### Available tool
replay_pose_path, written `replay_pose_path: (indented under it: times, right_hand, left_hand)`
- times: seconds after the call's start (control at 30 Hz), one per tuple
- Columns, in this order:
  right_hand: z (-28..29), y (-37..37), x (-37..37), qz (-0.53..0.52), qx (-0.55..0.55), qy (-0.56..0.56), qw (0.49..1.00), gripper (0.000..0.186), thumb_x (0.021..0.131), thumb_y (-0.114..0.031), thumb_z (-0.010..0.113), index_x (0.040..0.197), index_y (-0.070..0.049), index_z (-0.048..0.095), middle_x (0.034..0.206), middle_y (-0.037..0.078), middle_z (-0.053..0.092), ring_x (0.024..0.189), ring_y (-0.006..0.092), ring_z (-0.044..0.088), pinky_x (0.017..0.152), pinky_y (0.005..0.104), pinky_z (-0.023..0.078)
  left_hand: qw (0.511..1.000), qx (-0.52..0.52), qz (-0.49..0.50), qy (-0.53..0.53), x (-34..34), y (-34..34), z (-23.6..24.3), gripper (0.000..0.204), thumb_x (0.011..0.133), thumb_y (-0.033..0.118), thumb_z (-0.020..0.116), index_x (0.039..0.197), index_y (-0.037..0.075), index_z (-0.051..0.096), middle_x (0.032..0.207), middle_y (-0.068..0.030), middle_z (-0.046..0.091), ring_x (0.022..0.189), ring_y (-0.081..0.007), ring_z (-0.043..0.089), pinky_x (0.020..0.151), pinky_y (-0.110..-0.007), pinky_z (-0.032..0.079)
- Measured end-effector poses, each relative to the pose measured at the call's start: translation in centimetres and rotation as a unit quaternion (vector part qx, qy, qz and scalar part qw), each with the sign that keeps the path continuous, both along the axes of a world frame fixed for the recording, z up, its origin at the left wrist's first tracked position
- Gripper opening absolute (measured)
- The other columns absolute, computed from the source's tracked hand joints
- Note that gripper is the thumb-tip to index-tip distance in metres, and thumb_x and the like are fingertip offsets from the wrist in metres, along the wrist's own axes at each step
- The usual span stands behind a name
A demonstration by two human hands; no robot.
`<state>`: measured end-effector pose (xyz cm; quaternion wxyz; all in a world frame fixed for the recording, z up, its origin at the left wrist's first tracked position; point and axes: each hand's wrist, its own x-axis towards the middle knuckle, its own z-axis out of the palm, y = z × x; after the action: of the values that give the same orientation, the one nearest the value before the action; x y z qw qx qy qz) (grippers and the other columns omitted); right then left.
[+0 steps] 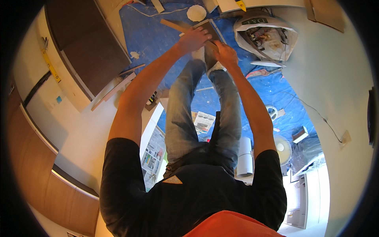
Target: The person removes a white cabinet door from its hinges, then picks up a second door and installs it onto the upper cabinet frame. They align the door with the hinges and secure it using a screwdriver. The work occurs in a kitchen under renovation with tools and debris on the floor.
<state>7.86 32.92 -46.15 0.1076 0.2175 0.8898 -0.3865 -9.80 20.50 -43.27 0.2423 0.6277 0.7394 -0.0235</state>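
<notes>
Far out in front of me, above the blue floor sheet, a thin wooden strip slants down from left to right. My left hand closes over its middle, with the fingers bent across it. At the strip's right end is my right hand, its fingers curled round the edge. Beneath both hands lies a dark brown board with a light edge, partly hidden by the hands and strip. It reaches back between my feet.
A white bag of mixed items stands at the far right. On the left is a large dark panel, and a yellow spirit level beside it. A cable runs to the right wall. Paper and rolls lie behind my legs.
</notes>
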Motion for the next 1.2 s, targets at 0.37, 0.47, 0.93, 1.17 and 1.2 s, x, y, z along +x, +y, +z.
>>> replay_pose_path:
  times: [0.37, 0.47, 0.93, 1.17, 1.2]
  right_hand:
    - [-0.4, -2.7, 1.4, 0.024, 0.059, -0.017, 0.998, 0.032, 0.093, -0.028, 0.063, 0.123, -0.017, 0.058, 0.105, 0.012, 0.071, 0.096, 0.0361, 0.07, 0.081, 0.051, 0.056]
    - [-0.4, -4.5, 2.2, 0.014, 0.079, -0.002, 0.997, 0.034, 0.092, -0.028, 0.064, 0.123, -0.017, 0.058, 0.105, 0.013, 0.071, 0.096, 0.0359, 0.07, 0.08, 0.0496, 0.056]
    - [0.8, -11.4, -2.9, 0.027, 0.207, 0.02, 0.978, 0.045, 0.088, -0.042, 0.073, 0.121, -0.013, 0.062, 0.093, 0.022, 0.073, 0.089, 0.0419, 0.07, 0.074, 0.0516, 0.053]
    - [-3.3, -12.8, -6.3, 0.068, 0.241, 0.017, 0.968, 0.044, 0.091, -0.043, 0.07, 0.123, -0.014, 0.062, 0.096, 0.019, 0.074, 0.091, 0.0397, 0.072, 0.076, 0.0518, 0.055]
    - [-3.9, -12.0, -6.0, 0.052, 0.269, 0.005, 0.962, 0.043, 0.092, -0.043, 0.069, 0.122, -0.013, 0.063, 0.097, 0.019, 0.074, 0.091, 0.0392, 0.072, 0.076, 0.0515, 0.055]
  left_hand:
    - [0.998, -0.025, -0.052, 0.029, 0.8, -2.3, -1.4, 0.033, 0.092, 0.019, 0.066, 0.123, 0.012, 0.059, 0.125, -0.0065, 0.062, 0.122, -0.0282, 0.057, 0.096, -0.051, 0.049]
    - [0.995, -0.048, -0.072, 0.047, 1.6, -3.9, -1.2, 0.034, 0.089, 0.02, 0.068, 0.121, 0.013, 0.059, 0.123, -0.0068, 0.062, 0.12, -0.0287, 0.057, 0.096, -0.051, 0.049]
    - [0.877, 0.442, 0.141, -0.126, 2.2, -22.5, 0.2, 0.044, 0.087, 0.009, 0.073, 0.128, 0.006, 0.057, 0.123, -0.0189, 0.062, 0.113, -0.0398, 0.059, 0.101, -0.047, 0.046]
    - [0.918, 0.203, 0.282, -0.193, 2.2, -47.6, -17.5, 0.046, 0.093, 0.017, 0.064, 0.135, 0.0, 0.054, 0.138, -0.0254, 0.055, 0.128, -0.0454, 0.052, 0.106, -0.048, 0.045]
    - [0.92, 0.199, 0.284, -0.184, 2.8, -51.5, -20.6, 0.055, 0.093, 0.019, 0.066, 0.142, 0.001, 0.05, 0.146, -0.0252, 0.051, 0.136, -0.0443, 0.047, 0.11, -0.047, 0.043]
